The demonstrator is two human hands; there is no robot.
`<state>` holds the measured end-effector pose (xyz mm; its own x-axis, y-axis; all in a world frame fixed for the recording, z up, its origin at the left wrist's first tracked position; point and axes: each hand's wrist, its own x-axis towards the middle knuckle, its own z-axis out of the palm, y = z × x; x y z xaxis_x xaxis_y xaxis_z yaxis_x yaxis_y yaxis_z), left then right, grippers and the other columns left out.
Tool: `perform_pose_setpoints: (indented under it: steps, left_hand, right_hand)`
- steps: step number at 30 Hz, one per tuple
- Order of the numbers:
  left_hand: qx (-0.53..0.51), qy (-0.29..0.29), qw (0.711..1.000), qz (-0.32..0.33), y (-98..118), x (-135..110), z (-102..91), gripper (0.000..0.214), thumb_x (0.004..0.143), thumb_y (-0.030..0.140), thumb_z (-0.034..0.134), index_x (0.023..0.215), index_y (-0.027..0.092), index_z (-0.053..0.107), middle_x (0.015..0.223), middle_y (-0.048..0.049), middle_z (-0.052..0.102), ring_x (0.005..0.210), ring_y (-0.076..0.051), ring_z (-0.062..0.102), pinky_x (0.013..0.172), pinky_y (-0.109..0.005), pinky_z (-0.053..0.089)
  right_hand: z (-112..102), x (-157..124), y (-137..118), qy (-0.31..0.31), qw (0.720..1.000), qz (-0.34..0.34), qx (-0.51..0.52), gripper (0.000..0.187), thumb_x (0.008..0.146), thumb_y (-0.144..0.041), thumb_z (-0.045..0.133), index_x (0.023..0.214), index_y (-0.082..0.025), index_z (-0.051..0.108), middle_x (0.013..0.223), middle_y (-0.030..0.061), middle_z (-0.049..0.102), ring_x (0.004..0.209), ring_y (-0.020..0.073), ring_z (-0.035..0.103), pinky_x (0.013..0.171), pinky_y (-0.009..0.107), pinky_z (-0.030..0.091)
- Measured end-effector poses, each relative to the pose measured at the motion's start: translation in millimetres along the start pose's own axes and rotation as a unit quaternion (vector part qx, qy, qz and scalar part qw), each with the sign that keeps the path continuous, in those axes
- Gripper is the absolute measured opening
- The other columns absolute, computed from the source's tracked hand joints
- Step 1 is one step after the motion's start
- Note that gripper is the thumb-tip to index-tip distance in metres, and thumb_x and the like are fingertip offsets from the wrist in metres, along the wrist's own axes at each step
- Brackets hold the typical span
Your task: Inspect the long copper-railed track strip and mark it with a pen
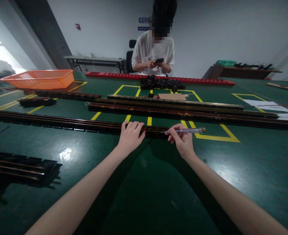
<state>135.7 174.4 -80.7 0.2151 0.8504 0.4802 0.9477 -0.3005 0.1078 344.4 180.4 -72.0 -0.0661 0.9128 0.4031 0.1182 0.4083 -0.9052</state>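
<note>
The desk [251, 163] is smooth and glossy, with blurred bright reflections at lower left and lower right. The long black strips [60, 125], at mid-frame and lower left, look like shiny plastic, lined with coppery, metallic-looking rods [16, 163]. At centre right, the slim tool [191, 130] has a clear plastic-looking handle. Upper left, the basket [48, 81] is smooth plastic; near the centre lies matt cardboard [172, 97]; far right, matt paper [268, 105]; top, a cloth shirt [139, 49].

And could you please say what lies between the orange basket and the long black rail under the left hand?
The head view shows a dark strip, a short black piece and yellow tape lines on the green table.
</note>
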Motion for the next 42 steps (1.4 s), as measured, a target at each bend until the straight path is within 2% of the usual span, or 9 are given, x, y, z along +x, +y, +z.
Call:
perform_pose_setpoints:
  steps: [17,26,36,42]
  left_hand:
    - [0.026,0.025,0.999,0.01,1.9,-2.2,0.9,0.033,0.089,0.018,0.04,0.117,0.018,0.059,0.114,-0.0094,0.064,0.109,-0.026,0.054,0.102,-0.05,0.03]
    - [0.033,0.016,0.999,0.01,3.3,-2.2,-1.1,0.037,0.088,0.013,0.038,0.118,0.016,0.058,0.116,-0.0097,0.063,0.111,-0.026,0.054,0.103,-0.051,0.031]
    - [0.024,0.012,1.0,0.007,3.7,-2.1,-2.3,0.037,0.088,0.013,0.038,0.118,0.017,0.059,0.117,-0.0102,0.063,0.111,-0.026,0.054,0.103,-0.052,0.031]
    - [0.015,0.011,1.0,0.006,3.5,-2.0,-2.1,0.037,0.088,0.013,0.037,0.118,0.018,0.059,0.117,-0.0104,0.063,0.111,-0.026,0.054,0.103,-0.052,0.031]
  right_hand:
    - [0.8,0.0,-1.0,-0.004,0.999,-0.01,-0.032,0.015,0.083,-0.032,0.058,0.077,-0.018,0.054,0.068,0.0015,0.065,0.049,0.0089,0.056,0.042,0.02,0.044]
    - [0.4,-0.2,-1.6,-0.006,1.0,-0.001,-0.028,0.014,0.083,-0.031,0.058,0.078,-0.018,0.054,0.069,0.0021,0.066,0.05,0.009,0.057,0.043,0.02,0.044]
    - [-0.1,-0.9,-1.0,0.041,0.999,0.0,-0.015,0.017,0.082,-0.034,0.06,0.076,-0.019,0.055,0.063,0.0008,0.065,0.047,0.0099,0.057,0.041,0.021,0.043]
    - [-0.2,-0.4,-0.6,0.036,0.999,-0.001,-0.017,0.018,0.082,-0.035,0.06,0.076,-0.019,0.055,0.063,0.0012,0.066,0.048,0.0105,0.057,0.041,0.021,0.044]
